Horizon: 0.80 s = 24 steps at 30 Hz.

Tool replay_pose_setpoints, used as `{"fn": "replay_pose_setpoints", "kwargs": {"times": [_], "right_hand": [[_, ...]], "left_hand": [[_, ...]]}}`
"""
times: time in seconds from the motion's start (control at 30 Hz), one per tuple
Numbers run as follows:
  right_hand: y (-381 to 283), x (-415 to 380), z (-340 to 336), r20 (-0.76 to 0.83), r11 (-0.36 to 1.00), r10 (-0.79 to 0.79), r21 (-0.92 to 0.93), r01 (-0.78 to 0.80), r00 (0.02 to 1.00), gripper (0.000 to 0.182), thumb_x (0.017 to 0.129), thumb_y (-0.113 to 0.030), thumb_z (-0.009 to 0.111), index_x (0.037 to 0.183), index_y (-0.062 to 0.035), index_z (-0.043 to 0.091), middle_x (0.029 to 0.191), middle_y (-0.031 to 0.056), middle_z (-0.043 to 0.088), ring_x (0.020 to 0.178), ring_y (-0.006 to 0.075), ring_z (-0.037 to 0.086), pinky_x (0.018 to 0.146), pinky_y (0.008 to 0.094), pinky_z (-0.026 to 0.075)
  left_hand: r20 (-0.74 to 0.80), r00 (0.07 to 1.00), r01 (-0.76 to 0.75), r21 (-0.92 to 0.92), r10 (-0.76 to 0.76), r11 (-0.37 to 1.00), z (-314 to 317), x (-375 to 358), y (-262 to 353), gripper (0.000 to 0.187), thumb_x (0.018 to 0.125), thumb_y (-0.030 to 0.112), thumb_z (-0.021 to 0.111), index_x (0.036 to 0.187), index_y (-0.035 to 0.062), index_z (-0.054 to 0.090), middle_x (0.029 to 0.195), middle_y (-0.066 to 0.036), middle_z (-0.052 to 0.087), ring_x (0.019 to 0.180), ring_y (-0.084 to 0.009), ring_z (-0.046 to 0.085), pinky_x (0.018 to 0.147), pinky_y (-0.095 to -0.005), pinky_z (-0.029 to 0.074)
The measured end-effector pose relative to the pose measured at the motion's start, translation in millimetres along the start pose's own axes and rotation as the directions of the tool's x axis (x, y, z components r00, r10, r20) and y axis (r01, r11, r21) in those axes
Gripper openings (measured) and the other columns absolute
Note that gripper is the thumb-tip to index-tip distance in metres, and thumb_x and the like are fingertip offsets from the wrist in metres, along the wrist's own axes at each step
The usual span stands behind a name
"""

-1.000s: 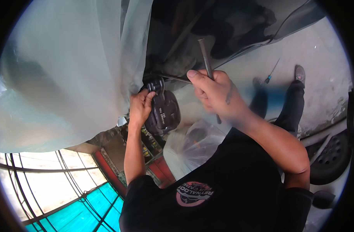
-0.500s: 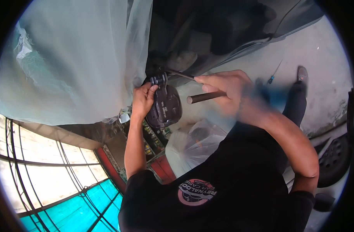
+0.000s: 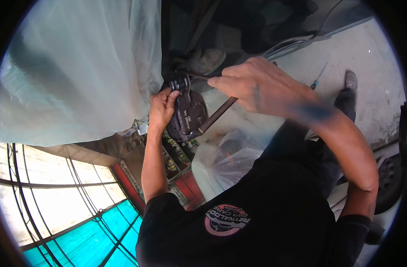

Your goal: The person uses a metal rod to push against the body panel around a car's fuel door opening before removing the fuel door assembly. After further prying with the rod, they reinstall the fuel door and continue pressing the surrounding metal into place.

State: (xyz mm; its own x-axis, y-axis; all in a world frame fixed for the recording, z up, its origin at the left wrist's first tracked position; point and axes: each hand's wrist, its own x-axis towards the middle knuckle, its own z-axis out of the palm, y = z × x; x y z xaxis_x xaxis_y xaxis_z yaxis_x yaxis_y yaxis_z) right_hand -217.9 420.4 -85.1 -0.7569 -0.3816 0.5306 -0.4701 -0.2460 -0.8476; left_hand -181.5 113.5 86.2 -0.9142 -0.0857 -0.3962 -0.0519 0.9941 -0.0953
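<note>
My left hand (image 3: 162, 109) is closed on the hinge end of a dark fuel door (image 3: 188, 118), which has raised lettering on its inner face. The thumb presses near the black hinge (image 3: 180, 83). In my right hand (image 3: 245, 84) is a dark metal bar tool (image 3: 221, 113). One thin arm of it reaches left from my fingers to the hinge area beside the dark car body (image 3: 243, 31). Its thicker arm points down-left, its end over the edge of the fuel door. Where the thin tip touches is too dark to tell.
Translucent plastic sheeting (image 3: 83, 66) hangs at the left. A screwdriver (image 3: 317, 80) lies on the concrete floor (image 3: 368, 107) near my shoe. A plastic-wrapped object (image 3: 221, 164) stands below the fuel door. A wheel (image 3: 390, 182) is at the far right.
My right hand has moved left and up, and the tool has swung so its thick arm slants down to the fuel door. My left hand keeps its hold, shifted slightly left in view.
</note>
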Motion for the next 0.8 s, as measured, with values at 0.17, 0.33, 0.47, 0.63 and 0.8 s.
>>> {"fn": "replay_pose_setpoints", "kwargs": {"times": [0.17,0.33,0.47,0.63,0.8], "right_hand": [[0.8,10.1,-6.8,0.059,0.991,-0.069,-0.11,0.075,0.996,0.009,0.082,-0.005,0.067,0.075,-0.0003,0.065,0.071,0.0169,0.065,0.07,0.0376,0.069,0.061,0.0477,0.052],[-4.5,22.7,-22.6,0.289,0.911,-0.106,-0.354,0.209,0.952,0.033,0.088,-0.006,0.067,0.119,0.0024,0.075,0.08,0.01,0.066,0.079,0.0293,0.07,0.073,0.0425,0.054],[-6.5,30.9,-27.2,0.334,0.961,0.024,-0.269,0.071,0.942,0.027,0.092,-0.008,0.066,0.116,0.0001,0.076,0.085,0.0118,0.069,0.084,0.0306,0.071,0.08,0.0443,0.054],[-3.5,37.2,-22.2,0.231,0.962,0.253,0.04,-0.268,0.94,0.021,0.094,-0.009,0.065,0.109,0.0019,0.074,0.086,0.016,0.071,0.085,0.0324,0.07,0.08,0.044,0.053],[-5.5,28.6,-2.1,0.147,0.625,0.591,0.537,-0.566,0.793,0.028,0.097,-0.021,0.068,0.086,0.0042,0.071,0.068,0.0126,0.063,0.064,0.0203,0.061,0.063,0.0397,0.046]], "left_hand": [[0.008,1.0,0.011,0.007,-0.011,1.0,-0.4,0.2,0.2,0.039,0.102,0.025,0.071,0.081,-0.0035,0.054,0.066,-0.024,0.048,0.061,-0.0357,0.033,0.057,-0.043,0.041],[0.006,1.0,-0.009,0.008,0.009,1.0,-0.8,0.8,0.8,0.04,0.102,0.026,0.071,0.081,-0.0032,0.054,0.066,-0.024,0.049,0.061,-0.0374,0.035,0.057,-0.0435,0.041],[0.008,1.0,-0.011,0.005,0.011,1.0,-0.3,-0.2,-3.4,0.041,0.103,0.028,0.071,0.081,-0.0031,0.054,0.066,-0.024,0.049,0.06,-0.0379,0.036,0.057,-0.0439,0.041],[0.006,1.0,-0.005,-0.018,0.005,1.0,1.9,0.6,-4.5,0.043,0.103,0.029,0.071,0.079,-0.0031,0.054,0.065,-0.024,0.049,0.059,-0.0391,0.038,0.057,-0.0444,0.042],[0.014,1.0,-0.001,0.008,0.001,1.0,-0.1,0.8,-1.7,0.043,0.103,0.028,0.071,0.078,-0.0034,0.054,0.064,-0.024,0.048,0.058,-0.038,0.038,0.057,-0.0441,0.041]]}}
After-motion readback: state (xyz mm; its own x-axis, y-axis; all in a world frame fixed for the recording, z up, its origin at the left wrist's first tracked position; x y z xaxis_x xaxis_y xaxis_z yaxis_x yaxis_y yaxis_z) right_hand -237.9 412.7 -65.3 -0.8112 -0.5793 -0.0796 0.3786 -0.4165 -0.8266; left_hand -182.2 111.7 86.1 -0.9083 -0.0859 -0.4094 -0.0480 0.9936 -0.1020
